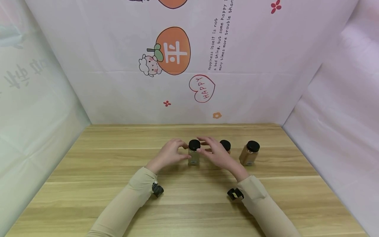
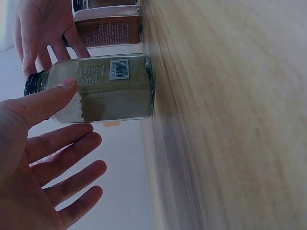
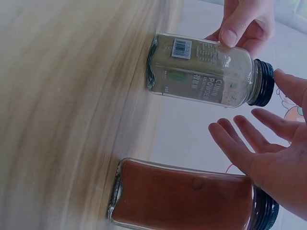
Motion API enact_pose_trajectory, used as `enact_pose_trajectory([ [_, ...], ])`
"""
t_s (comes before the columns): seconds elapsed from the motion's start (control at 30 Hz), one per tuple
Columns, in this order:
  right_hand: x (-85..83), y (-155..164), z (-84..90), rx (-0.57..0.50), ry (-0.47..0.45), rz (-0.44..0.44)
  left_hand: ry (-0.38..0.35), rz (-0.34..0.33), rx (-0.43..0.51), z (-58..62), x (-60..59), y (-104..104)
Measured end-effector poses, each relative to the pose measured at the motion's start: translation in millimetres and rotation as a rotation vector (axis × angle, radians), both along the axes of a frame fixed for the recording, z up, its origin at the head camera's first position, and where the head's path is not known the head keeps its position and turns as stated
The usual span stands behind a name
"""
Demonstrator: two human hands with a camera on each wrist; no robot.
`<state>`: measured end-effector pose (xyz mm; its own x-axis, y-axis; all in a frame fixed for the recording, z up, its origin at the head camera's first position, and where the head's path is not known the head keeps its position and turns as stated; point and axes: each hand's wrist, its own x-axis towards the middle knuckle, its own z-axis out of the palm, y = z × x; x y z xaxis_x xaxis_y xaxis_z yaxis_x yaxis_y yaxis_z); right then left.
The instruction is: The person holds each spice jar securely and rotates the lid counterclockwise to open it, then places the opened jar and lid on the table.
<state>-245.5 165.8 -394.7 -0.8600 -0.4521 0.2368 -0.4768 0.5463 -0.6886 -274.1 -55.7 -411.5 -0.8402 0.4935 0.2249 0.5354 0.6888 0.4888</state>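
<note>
Hands flank the cumin jar standing on the worktop in the head view: left hand, right hand. Left wrist: thumb touches the glass, fingers spread loose. Right wrist: fingers straight, one at the black cap, red spice jar beside.

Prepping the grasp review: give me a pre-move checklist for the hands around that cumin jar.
1. Cumin powder jar upright on the wooden table: ok.
2. Black cap seated on the jar: ok; how tight, cannot tell.
3. Left hand contact: thumb touches the glass, other fingers spread free; no full grip, not ok.
4. Right hand contact: fingers spread beside the cap, touching or not, cannot tell.
5. Red spice jar close behind the right hand, clearance tight: not ok.
6. Brown spice jar stands apart on the right: ok.
</note>
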Motion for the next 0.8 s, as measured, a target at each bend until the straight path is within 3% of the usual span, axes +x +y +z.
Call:
enact_pose_trajectory([
  [0.57,3.4,-12.1,-5.5,-0.082,0.054,-0.177,-0.017,-0.001,0.006,1.1,1.8,-0.8],
  [0.8,1.9,-13.3,-7.6,-0.085,0.052,-0.195,-0.016,-0.002,0.015,0.2,1.3,-1.1],
])
